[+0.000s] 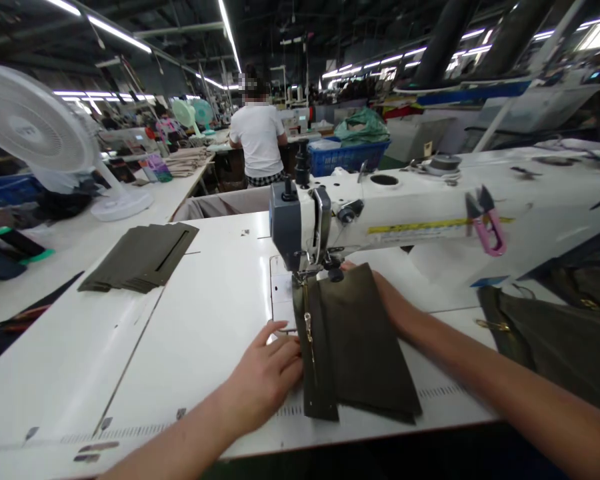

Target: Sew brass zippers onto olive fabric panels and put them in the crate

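A dark olive fabric piece [365, 333] lies under the head of a white sewing machine [405, 213], with a strip bearing a zipper [309, 333] along its left side. My left hand [267, 373] is at this strip's left edge, fingers curled against the cloth and index finger stretched forward; its grip looks closed on the edge. My right hand [349, 265] reaches behind the fabric beside the presser foot [307, 273]. Only a bit of its fingers shows there, and the cloth and machine hide the rest.
Stacked olive panels [140, 257] lie to the left on the table. Pink-handled snips [487, 223] hang on the machine arm. More olive pieces with zippers [545, 333] lie right. A white fan [35, 127] stands left; a person in a white shirt [257, 140] is ahead.
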The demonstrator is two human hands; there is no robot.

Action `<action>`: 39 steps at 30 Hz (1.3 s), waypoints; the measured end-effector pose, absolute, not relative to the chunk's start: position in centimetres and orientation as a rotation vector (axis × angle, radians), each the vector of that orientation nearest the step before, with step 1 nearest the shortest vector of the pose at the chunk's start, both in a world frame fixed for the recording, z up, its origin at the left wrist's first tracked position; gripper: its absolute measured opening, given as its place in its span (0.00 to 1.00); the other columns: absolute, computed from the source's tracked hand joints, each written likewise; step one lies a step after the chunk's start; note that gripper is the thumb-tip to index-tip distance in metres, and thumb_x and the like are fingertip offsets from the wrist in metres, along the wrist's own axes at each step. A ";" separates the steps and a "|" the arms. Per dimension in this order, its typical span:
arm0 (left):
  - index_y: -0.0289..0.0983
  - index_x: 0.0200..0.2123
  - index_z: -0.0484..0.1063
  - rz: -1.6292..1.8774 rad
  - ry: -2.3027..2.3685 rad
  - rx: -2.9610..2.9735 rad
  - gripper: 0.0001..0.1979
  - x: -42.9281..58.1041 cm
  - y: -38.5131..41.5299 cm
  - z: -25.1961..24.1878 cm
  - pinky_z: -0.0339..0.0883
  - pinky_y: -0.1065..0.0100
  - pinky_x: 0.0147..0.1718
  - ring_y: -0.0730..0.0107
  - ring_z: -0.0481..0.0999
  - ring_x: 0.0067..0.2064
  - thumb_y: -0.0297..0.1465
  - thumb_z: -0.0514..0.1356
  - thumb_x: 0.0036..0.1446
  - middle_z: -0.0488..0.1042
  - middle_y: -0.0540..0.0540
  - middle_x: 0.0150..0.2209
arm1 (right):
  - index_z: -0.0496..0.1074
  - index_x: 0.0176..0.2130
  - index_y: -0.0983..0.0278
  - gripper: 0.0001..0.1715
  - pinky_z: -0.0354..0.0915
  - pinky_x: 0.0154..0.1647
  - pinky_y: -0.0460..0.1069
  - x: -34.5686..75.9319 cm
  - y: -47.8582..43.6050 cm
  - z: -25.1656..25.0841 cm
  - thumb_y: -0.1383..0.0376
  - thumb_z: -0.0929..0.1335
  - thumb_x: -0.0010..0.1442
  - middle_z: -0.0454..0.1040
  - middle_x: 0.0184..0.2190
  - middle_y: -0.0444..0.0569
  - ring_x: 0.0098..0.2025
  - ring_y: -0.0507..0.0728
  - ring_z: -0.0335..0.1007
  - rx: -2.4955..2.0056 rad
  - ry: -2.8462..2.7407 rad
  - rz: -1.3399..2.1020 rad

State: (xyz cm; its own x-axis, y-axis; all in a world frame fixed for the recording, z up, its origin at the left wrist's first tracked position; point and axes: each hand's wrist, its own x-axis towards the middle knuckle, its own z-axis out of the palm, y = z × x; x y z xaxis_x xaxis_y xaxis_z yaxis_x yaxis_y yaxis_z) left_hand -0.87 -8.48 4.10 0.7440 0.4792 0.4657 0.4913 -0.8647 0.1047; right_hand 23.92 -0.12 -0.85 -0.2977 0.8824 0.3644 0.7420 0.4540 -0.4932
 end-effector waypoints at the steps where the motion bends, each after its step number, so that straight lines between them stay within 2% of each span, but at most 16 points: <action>1: 0.36 0.36 0.69 -0.725 -0.847 -2.962 0.11 -1.1 -8.5 3.9 0.58 0.56 0.52 0.68 0.73 0.39 0.21 0.48 0.55 0.73 0.45 0.35 | 0.64 0.51 0.66 0.26 0.58 0.53 0.59 24.7 0.5 -1.4 0.56 0.65 0.57 0.65 0.53 0.57 0.53 0.63 0.61 -1.322 -2.145 0.311; 4: 0.34 0.44 0.67 -0.727 -1.042 -2.963 0.15 -1.0 -7.0 3.7 0.57 0.53 0.52 0.63 0.70 0.47 0.22 0.49 0.54 0.72 0.41 0.43 | 0.62 0.54 0.70 0.32 0.53 0.56 0.60 25.7 1.0 -2.4 0.56 0.65 0.54 0.62 0.56 0.60 0.57 0.65 0.55 -1.244 -2.195 0.306; 7: 0.34 0.43 0.68 -0.648 -1.147 -2.899 0.14 0.0 -4.9 3.5 0.54 0.51 0.54 0.58 0.65 0.52 0.24 0.50 0.54 0.71 0.40 0.45 | 0.64 0.51 0.68 0.26 0.58 0.53 0.56 25.6 0.1 -1.5 0.56 0.62 0.57 0.67 0.52 0.57 0.53 0.62 0.62 -1.209 -2.086 0.418; 9: 0.35 0.40 0.70 -0.569 -1.177 -2.880 0.12 0.6 -4.2 3.2 0.49 0.49 0.55 0.56 0.64 0.53 0.24 0.52 0.52 0.73 0.42 0.43 | 0.66 0.48 0.66 0.22 0.61 0.49 0.53 25.5 -0.8 -0.2 0.57 0.56 0.62 0.71 0.46 0.54 0.48 0.59 0.66 -1.244 -1.931 0.434; 11: 0.35 0.39 0.71 -0.525 -1.202 -2.858 0.13 0.9 -4.1 3.1 0.46 0.48 0.57 0.55 0.64 0.53 0.24 0.52 0.50 0.73 0.42 0.42 | 0.70 0.40 0.65 0.24 0.63 0.42 0.51 25.5 -1.3 0.8 0.57 0.52 0.64 0.73 0.36 0.52 0.40 0.57 0.68 -1.368 -1.812 0.409; 13: 0.34 0.39 0.71 -0.487 -1.217 -2.848 0.14 0.9 -4.4 3.1 0.45 0.48 0.57 0.54 0.65 0.52 0.24 0.52 0.49 0.72 0.40 0.42 | 0.72 0.33 0.65 0.25 0.62 0.34 0.49 25.4 -1.4 1.3 0.55 0.54 0.64 0.71 0.27 0.49 0.32 0.56 0.68 -1.497 -1.803 0.379; 14: 0.33 0.38 0.71 -0.473 -1.216 -2.846 0.14 0.9 -4.5 3.1 0.45 0.48 0.57 0.54 0.65 0.52 0.24 0.52 0.48 0.72 0.39 0.42 | 0.72 0.32 0.65 0.23 0.61 0.33 0.49 25.4 -1.3 1.3 0.55 0.56 0.63 0.70 0.26 0.48 0.31 0.56 0.67 -1.530 -1.833 0.331; 17: 0.33 0.37 0.71 -0.474 -1.190 -2.836 0.12 1.0 -4.6 3.1 0.45 0.47 0.57 0.54 0.66 0.50 0.25 0.52 0.48 0.72 0.39 0.41 | 0.73 0.31 0.65 0.17 0.59 0.36 0.50 25.4 -0.7 0.9 0.58 0.61 0.61 0.69 0.30 0.49 0.36 0.57 0.64 -1.557 -1.951 -0.049; 19: 0.33 0.35 0.70 -0.496 -1.187 -2.823 0.11 1.1 -4.5 3.1 0.46 0.47 0.57 0.54 0.67 0.49 0.25 0.51 0.48 0.73 0.39 0.40 | 0.72 0.28 0.65 0.16 0.57 0.35 0.51 25.6 -0.3 0.5 0.60 0.62 0.61 0.68 0.30 0.50 0.37 0.58 0.62 -1.625 -2.039 -0.298; 21: 0.34 0.34 0.70 -0.518 -1.206 -2.815 0.10 1.2 -4.5 3.0 0.48 0.48 0.56 0.55 0.67 0.48 0.25 0.51 0.49 0.72 0.40 0.39 | 0.71 0.27 0.65 0.15 0.56 0.33 0.51 25.6 -0.1 0.6 0.61 0.63 0.60 0.67 0.28 0.50 0.36 0.58 0.61 -1.738 -2.111 -0.450; 24: 0.34 0.33 0.69 -0.565 -1.268 -2.811 0.09 1.2 -4.7 2.9 0.51 0.49 0.55 0.58 0.68 0.48 0.24 0.51 0.49 0.72 0.40 0.39 | 0.69 0.30 0.68 0.09 0.57 0.33 0.52 24.5 -0.8 1.5 0.64 0.64 0.58 0.68 0.30 0.53 0.36 0.60 0.62 -1.767 -2.132 -0.586; 27: 0.32 0.40 0.66 -0.703 -1.343 -2.752 0.13 0.9 -4.8 2.5 0.53 0.48 0.55 0.59 0.67 0.49 0.24 0.51 0.50 0.70 0.38 0.43 | 0.69 0.36 0.69 0.08 0.61 0.40 0.54 21.9 -2.3 2.3 0.67 0.62 0.59 0.71 0.36 0.56 0.40 0.61 0.63 -1.413 -2.193 -0.482; 30: 0.28 0.48 0.61 -0.773 -1.250 -2.744 0.20 0.5 -4.5 1.7 0.56 0.49 0.55 0.57 0.64 0.54 0.21 0.50 0.50 0.67 0.34 0.50 | 0.68 0.45 0.72 0.16 0.61 0.50 0.54 19.3 -3.4 1.7 0.68 0.58 0.62 0.71 0.44 0.58 0.48 0.60 0.64 -1.094 -2.281 -0.219; 34: 0.30 0.45 0.66 -0.754 -1.007 -2.809 0.17 0.2 -3.6 0.8 0.62 0.53 0.53 0.57 0.67 0.52 0.19 0.49 0.52 0.69 0.34 0.49 | 0.66 0.49 0.80 0.22 0.57 0.58 0.54 18.3 -3.4 0.0 0.70 0.55 0.62 0.68 0.49 0.63 0.56 0.60 0.59 -1.036 -2.355 -0.031; 39: 0.26 0.43 0.69 -0.722 -0.874 -2.804 0.14 0.6 -3.1 0.7 0.64 0.51 0.51 0.53 0.69 0.50 0.21 0.50 0.54 0.70 0.31 0.47 | 0.65 0.50 0.81 0.23 0.56 0.59 0.55 19.2 -2.8 -0.1 0.70 0.54 0.62 0.66 0.52 0.65 0.58 0.60 0.57 -0.980 -2.410 0.005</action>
State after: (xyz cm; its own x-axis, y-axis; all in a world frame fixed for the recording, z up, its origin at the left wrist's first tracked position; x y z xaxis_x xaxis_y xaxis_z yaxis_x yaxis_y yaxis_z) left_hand 0.57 -3.09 0.68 0.7201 0.5060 0.4748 0.5620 -0.8267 0.0288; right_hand 19.22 -2.83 -0.09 -0.5941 0.6490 0.4752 0.6469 0.7366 -0.1973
